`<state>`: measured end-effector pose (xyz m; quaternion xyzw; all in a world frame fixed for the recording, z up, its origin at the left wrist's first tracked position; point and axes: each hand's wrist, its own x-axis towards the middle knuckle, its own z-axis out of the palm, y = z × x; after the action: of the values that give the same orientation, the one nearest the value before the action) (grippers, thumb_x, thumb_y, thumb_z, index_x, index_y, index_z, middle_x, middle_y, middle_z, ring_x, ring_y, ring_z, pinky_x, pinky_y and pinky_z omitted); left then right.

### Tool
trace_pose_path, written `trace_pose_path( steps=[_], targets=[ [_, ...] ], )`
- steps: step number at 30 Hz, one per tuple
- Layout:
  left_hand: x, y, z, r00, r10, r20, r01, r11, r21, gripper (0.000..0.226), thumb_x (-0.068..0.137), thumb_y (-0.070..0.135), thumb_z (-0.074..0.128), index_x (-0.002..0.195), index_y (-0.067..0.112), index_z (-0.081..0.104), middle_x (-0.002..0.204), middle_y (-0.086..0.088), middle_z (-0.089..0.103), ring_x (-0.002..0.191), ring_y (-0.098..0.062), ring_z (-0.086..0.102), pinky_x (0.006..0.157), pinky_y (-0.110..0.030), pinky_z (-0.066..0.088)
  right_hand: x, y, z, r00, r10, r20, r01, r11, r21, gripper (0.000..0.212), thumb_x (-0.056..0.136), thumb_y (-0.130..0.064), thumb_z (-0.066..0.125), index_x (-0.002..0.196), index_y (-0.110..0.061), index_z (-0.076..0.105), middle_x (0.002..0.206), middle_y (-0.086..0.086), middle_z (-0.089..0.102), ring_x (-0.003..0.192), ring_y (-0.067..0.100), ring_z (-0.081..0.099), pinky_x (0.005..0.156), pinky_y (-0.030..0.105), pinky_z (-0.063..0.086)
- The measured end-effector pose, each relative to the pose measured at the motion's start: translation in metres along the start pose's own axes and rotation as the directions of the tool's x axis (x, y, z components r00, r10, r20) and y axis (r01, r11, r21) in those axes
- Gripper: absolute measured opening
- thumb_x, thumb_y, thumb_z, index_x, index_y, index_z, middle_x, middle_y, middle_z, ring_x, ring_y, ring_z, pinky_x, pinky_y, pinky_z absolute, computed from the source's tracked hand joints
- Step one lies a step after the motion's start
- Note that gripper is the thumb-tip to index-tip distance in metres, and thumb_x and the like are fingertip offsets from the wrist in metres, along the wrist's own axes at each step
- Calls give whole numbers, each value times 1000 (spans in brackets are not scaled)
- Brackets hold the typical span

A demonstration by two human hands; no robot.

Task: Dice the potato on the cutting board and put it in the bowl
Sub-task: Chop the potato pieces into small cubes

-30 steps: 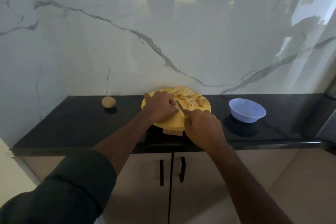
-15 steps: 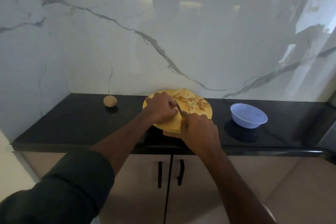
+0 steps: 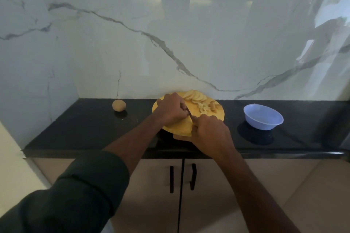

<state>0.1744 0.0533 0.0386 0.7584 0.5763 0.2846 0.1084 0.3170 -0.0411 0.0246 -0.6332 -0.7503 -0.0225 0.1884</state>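
On a black counter (image 3: pixel 85 125) under a marble wall, the potato lies as slices (image 3: pixel 195 96) and dice (image 3: pixel 204 108) on the round cutting board (image 3: pixel 180 128). The left hand (image 3: pixel 171 108), fingers curled, pins a hidden piece — presumably steadying it — while the right hand (image 3: pixel 210 134) grips the knife (image 3: pixel 190 114). The bowl (image 3: pixel 263 117) waits well right, apparently empty.

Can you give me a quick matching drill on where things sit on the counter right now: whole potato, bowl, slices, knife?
Things:
1. whole potato
2. bowl
3. slices
4. knife

Places:
A. far edge of the cutting board
B. held in the right hand, next to the left hand
C. counter, left of the board
D. counter, right of the board

Pairs: 1-C, 2-D, 3-A, 4-B
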Motion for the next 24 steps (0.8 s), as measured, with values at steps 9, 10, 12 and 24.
trace_pose_path(
  steps=[9,10,12,24],
  targets=[
    [-9,-8,7,999,3,-42,-3,1000,-12,6,84,32,76,90,28,76,81,16,67,97,-11,64,96,-38,33,-16,11,-7,999,40,-3,-40,999,-23,36,102,-32,45,135,-24,59,90,0,56,86,23,61,72,34,50],
    [-10,-8,7,999,9,-53,-9,1000,-3,8,85,32,75,92,28,76,85,16,67,100,-12,62,91,-36,28,-17,11,-8,999,43,-7,-43,999,-15,36,103,-32,45,135,-24,59,93,2,60,87,23,62,73,34,52],
    [-11,-10,9,997,34,-69,-33,999,18,13,85,32,74,97,29,76,90,15,68,109,-14,56,90,-37,27,-17,12,-9,999,39,-17,-39,999,1,36,103,-33,43,134,-23,59,98,4,65,87,24,63,75,36,55],
    [-7,-21,19,993,12,-121,-5,998,59,21,66,43,59,69,29,75,61,18,57,83,-19,58,95,-51,42,-6,-5,-1,998,-3,-62,5,999,39,40,106,-36,38,140,-27,56,105,1,67,86,18,61,73,34,56]
  ],
)
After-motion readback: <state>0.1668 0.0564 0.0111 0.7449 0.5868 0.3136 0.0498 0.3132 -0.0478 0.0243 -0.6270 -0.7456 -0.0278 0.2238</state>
